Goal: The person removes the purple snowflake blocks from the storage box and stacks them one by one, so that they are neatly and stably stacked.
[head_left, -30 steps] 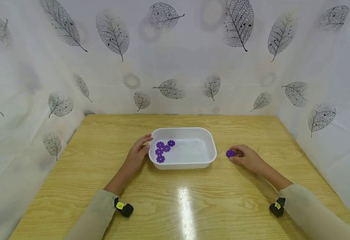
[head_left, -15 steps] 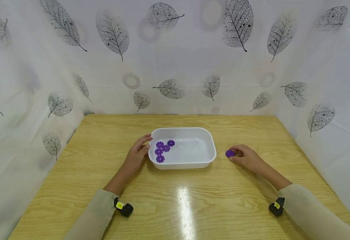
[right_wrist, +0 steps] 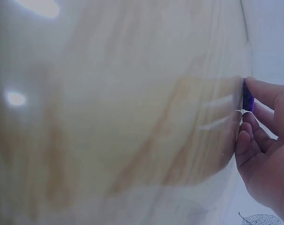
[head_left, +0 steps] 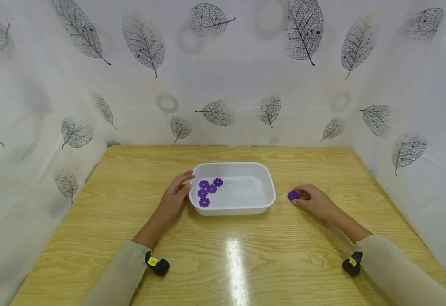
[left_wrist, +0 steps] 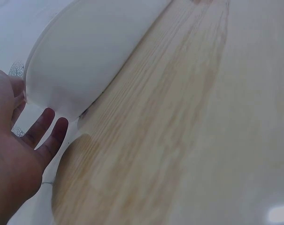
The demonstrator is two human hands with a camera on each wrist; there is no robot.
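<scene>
Beige sleeves (head_left: 110, 276) are cut off by the bottom edge at 7 and 5 o'clock. A black device (head_left: 162, 267) with a yellow patch is worn at each cuff. Grain of the wooden table (head_left: 192, 242) is washed out by glare (head_left: 236, 267) at 6 o'clock.

Purple piece (head_left: 293, 196) is pinched between thumb and fingertips of the right hand (head_left: 314, 203), at 3 o'clock from the white tub (head_left: 246, 191). Piece is partly covered by fingers; single or stacked, cannot be told; contact with table also unclear.

Tub's rim is touched at 9 o'clock by the left hand (head_left: 175, 197), fingers extended, not curled. In the left wrist view, tub is cropped by the top edge, interior hidden. Five flower-shaped purple discs (head_left: 203, 193) are contained, clustered towards 9 o'clock, some overlapping.

Leaf-print curtain (head_left: 230, 80) is seen at 12 o'clock, top cropped.
</scene>
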